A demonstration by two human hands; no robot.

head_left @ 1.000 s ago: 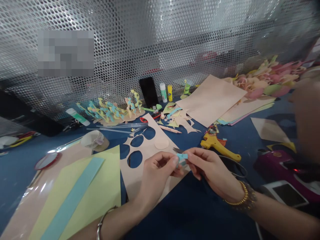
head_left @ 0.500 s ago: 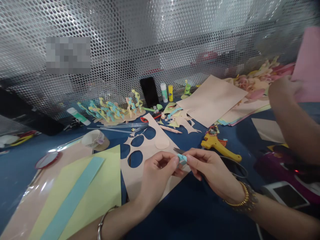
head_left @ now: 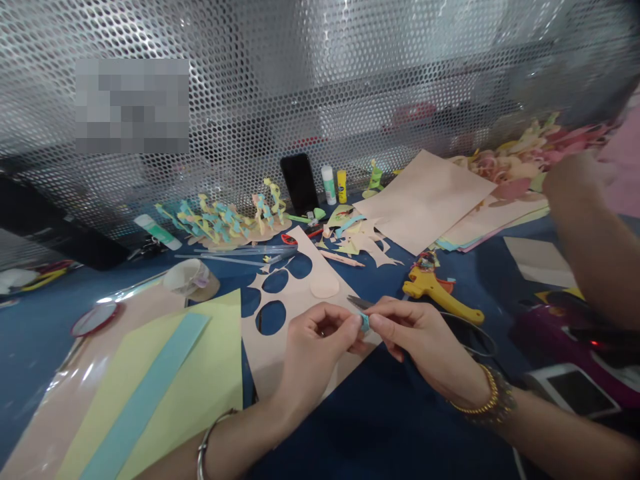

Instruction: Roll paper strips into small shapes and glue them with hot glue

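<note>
Between my fingertips is a small folded piece of blue paper (head_left: 365, 323). My left hand (head_left: 324, 340) pinches its left side, and my right hand (head_left: 414, 333) pinches the right side. A dark pointed metal tip (head_left: 358, 302), perhaps scissor blades, juts out beside my right fingers; the rest of that tool is hidden. Below my hands lies a pale pink sheet (head_left: 305, 357) with several round holes cut in it. A loose pale disc (head_left: 324, 285) rests on this sheet. Left of my left hand, a long blue paper strip (head_left: 150, 393) lies across a yellow-green sheet (head_left: 220, 360).
A yellow glue gun (head_left: 443, 297) lies right of my hands. Behind stand a phone (head_left: 299, 183), glue sticks (head_left: 328, 185) and curled paper figures (head_left: 220, 217). Tape (head_left: 193, 280) sits at left. Another person's hand (head_left: 575, 180) is at far right near pink paper.
My fingers have closed in over the blue paper, so less of it shows. At right, the other person's hand and the pink sheet have shifted right and down.
</note>
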